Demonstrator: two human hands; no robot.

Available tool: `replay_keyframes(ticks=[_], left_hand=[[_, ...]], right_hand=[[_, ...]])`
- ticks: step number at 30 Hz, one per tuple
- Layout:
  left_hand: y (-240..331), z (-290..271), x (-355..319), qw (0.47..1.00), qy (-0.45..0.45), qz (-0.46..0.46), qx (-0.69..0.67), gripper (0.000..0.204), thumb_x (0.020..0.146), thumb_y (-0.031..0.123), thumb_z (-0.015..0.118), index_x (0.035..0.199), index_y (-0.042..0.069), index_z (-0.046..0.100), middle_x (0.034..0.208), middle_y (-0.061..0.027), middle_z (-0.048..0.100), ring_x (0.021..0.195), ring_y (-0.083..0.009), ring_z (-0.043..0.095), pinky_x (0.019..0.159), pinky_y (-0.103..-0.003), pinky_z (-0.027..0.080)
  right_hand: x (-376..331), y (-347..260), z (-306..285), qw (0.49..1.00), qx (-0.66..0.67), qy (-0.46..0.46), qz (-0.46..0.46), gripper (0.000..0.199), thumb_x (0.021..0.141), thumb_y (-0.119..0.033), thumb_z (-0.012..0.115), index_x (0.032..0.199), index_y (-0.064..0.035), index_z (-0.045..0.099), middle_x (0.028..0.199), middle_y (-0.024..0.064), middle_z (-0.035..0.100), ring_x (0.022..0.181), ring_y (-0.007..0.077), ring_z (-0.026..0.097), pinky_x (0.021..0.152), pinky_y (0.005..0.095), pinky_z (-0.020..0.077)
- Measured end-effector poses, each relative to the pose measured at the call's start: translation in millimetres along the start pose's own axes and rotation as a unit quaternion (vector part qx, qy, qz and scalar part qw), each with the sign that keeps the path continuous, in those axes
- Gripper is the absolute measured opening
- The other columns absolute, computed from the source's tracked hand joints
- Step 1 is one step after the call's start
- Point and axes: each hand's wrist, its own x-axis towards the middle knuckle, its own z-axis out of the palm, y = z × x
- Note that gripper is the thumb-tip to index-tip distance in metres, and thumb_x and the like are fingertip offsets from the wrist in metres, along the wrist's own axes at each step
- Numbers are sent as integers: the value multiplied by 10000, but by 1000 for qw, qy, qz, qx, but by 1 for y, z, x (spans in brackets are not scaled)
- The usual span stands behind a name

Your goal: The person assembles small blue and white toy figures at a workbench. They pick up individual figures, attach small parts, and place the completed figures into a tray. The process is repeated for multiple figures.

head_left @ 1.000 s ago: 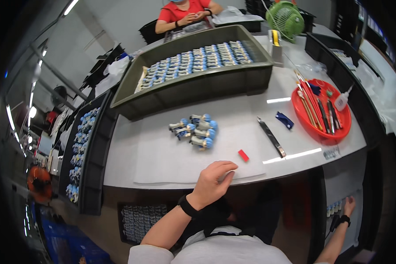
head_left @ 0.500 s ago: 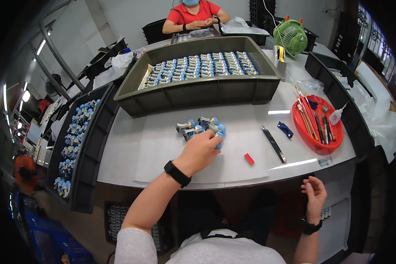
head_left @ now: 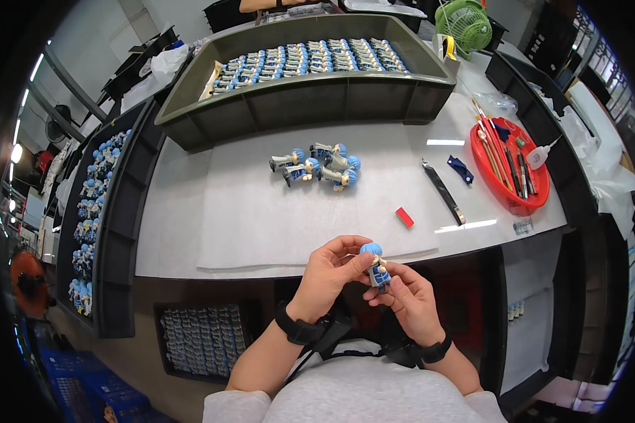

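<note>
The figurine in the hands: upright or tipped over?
Upright. The blue-haired figurine sits head-up between the left hand and right hand, blue head on top, body below, just off the table edge.

Half a second ago the left hand [head_left: 329, 273] was stretched out over the table, resting on the cluster of blue-haired figurines [head_left: 317, 168]; now it is drawn back to the near edge, in front of the person's chest. The right hand [head_left: 407, 295], which hung low beside the table a moment ago, is up and meets the left. Between them sits one blue-haired figurine [head_left: 375, 264], pinched by fingers of both hands, where a second ago neither hand held anything. The head has also dipped and moved closer: the person in red at the far end has nearly slipped out of view at the top.
</note>
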Motion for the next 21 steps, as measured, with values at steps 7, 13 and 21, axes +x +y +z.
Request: replay_keyframes(ticks=[7,13,21], left_hand=[[-4,-1,-2,998,-23,35,53,377,864,92,618,1219,1,531,994,-59,616,905,-107,571,804,-242,487],[-8,-6,-3,994,-31,82,65,358,849,7,591,1202,-15,537,1110,-101,597,1016,-143,560,880,-266,458],[-11,-4,-3,995,-29,84,50,330,873,13,557,1197,-38,522,1168,-159,578,1070,-188,559,919,-313,460]], right_hand=[[0,9,-3,965,-182,66,-179,390,782,57,654,1148,34,520,1111,130,575,976,172,584,838,279,498],[-1,11,-4,951,-215,111,-190,495,740,80,683,1185,12,478,1145,124,556,1006,165,566,853,277,492],[1,7,-6,946,-190,118,-235,511,727,76,700,1182,15,475,1102,130,576,971,154,576,828,268,503]])
